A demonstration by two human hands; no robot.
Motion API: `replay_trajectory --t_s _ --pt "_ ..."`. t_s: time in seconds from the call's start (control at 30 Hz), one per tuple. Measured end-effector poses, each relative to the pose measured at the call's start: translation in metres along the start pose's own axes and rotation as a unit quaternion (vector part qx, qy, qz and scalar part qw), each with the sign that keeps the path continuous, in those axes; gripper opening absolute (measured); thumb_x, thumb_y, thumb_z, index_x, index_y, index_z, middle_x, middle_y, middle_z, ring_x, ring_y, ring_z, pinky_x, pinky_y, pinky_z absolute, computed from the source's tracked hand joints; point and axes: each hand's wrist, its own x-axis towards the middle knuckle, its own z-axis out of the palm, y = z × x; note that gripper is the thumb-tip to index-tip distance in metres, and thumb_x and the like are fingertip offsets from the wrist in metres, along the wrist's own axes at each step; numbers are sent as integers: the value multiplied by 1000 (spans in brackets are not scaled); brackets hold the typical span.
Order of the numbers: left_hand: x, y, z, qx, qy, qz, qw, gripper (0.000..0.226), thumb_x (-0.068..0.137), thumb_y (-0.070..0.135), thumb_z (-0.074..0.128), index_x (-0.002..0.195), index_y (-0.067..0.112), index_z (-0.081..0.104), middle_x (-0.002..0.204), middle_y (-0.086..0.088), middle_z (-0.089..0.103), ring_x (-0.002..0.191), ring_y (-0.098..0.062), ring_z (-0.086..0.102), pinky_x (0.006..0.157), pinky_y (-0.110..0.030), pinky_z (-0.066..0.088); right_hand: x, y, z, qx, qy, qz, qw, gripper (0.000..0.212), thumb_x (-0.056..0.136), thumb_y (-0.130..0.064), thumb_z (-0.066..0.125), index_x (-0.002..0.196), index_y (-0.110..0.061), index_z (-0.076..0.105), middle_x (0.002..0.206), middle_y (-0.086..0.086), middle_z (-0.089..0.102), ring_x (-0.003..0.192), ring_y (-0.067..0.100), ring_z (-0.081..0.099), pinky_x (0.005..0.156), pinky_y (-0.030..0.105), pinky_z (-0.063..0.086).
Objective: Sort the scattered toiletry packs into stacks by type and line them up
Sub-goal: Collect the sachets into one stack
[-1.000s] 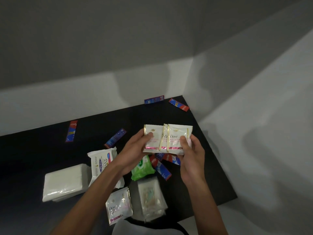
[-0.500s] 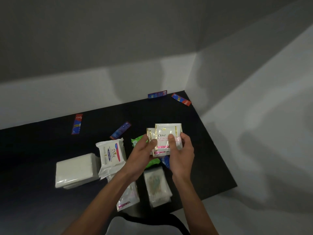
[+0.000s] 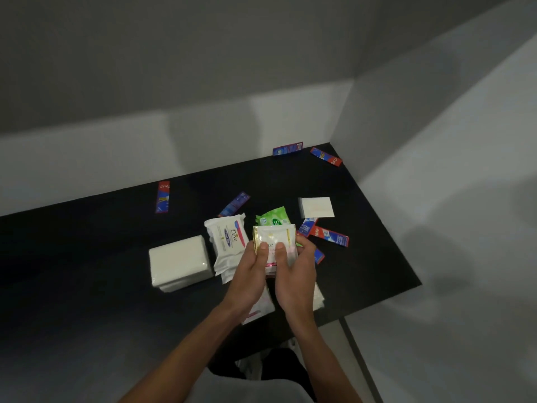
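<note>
Near edge: a pink-trimmed sachet (image 3: pixel 258 311) and a clear pack (image 3: pixel 319 296) lie on the surface (image 3: pixel 372 263) under your wrists, mostly covered; contents hard to make out.
Left grip (image 3: pixel 248 277): thumb on top, fingers curled round the left edge of the Dove sachets (image 3: pixel 276 241).
Right grip (image 3: pixel 296 279): pinching the same bundle from the right.
Dove sachets: held over the surface, in front of the green pack (image 3: pixel 273 218), edges staggered.
Step, my read: square the edges before you set them down; choose a bare spot in line with the wipes pack (image 3: pixel 229 239) and tissue pack (image 3: pixel 178 261).
Far: white square pack (image 3: pixel 316 207); toothpaste boxes (image 3: pixel 331 236) scattered, two near the back corner.
Hidden: how many sachets you hold, cannot tell.
</note>
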Motion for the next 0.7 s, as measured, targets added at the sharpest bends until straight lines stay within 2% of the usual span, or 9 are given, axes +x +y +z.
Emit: replay_trajectory --t_s 0.1,0.2,0.23,0.3,0.33,0.4,0.47,0.57,0.7 --pt "-8 -20 -12 26 2 8 1000 38 112 48 41 144 32 53 142 8 62 133 -9 59 118 -45 46 -22 7 11 -26 -6 4 1000 46 109 -38 55 151 -22 44 138 -9 52 117 -6 56 84 2 44" --pt "-14 -43 -28 73 17 12 997 33 112 48 41 136 34 58 138 -1 60 128 -12 61 115 -46 47 -38 19 14 -46 -12 19 999 46 110 -25 52 155 -21 43 141 -5 51 121 4 53 90 6 39" --pt "-17 -48 -34 86 17 11 996 28 112 45 42 130 39 62 135 -1 62 124 -12 63 112 -42 50 -42 24 13 -61 -14 19 998 48 109 -20 52 156 -20 43 141 -4 51 119 3 52 88 2 39" --pt "-24 -55 -45 103 2 12 995 27 113 35 44 116 35 71 120 4 74 111 -9 71 99 -29 55 -49 35 14 -92 -18 13 996 50 106 -12 53 155 -18 46 139 -2 52 113 0 52 86 -2 38" --pt "-26 -60 -51 121 1 2 993 28 113 32 46 109 30 74 109 7 78 100 -7 73 89 -24 55 -51 41 16 -106 -20 12 994 49 105 -11 54 153 -17 48 139 -1 53 116 3 54 90 3 40" --pt "-28 -72 -63 167 21 -22 985 28 110 35 52 97 23 73 89 9 78 82 -9 73 74 -24 54 -55 55 21 -133 -30 17 991 47 104 -13 55 151 -17 50 139 1 54 124 15 56 104 28 48" --pt "-27 -89 -72 187 45 -43 980 20 106 37 60 99 21 71 88 3 77 80 -18 74 76 -36 61 -57 69 27 -161 -45 24 986 47 104 -17 55 150 -19 50 139 1 54 128 22 56 108 43 49" --pt "-22 -110 -82 185 63 -82 977 15 99 34 70 105 20 66 93 -1 77 84 -19 78 82 -48 65 -58 84 33 -201 -56 16 978 45 103 -16 56 148 -20 51 141 4 55 131 25 53 110 45 47" --pt "-11 -132 -85 204 73 -87 972 15 95 33 74 101 20 68 91 0 78 84 -18 78 80 -49 65 -53 98 38 -280 -67 2 958 43 101 -18 61 144 -20 52 137 5 59 131 28 48 110 48 44"
